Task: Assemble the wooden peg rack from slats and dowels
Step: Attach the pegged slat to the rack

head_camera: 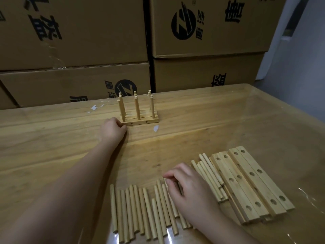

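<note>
Our left hand [113, 129] pinches the left end of the pale wooden peg rack [139, 118]; our right hand [186, 189] curls over loose round wooden dowels [140, 212], and we cannot tell its grip.

Warehouse packing area, stacked printed cardboard cartons [91, 32] behind plastic-covered wooden worktable [228, 124]
</note>
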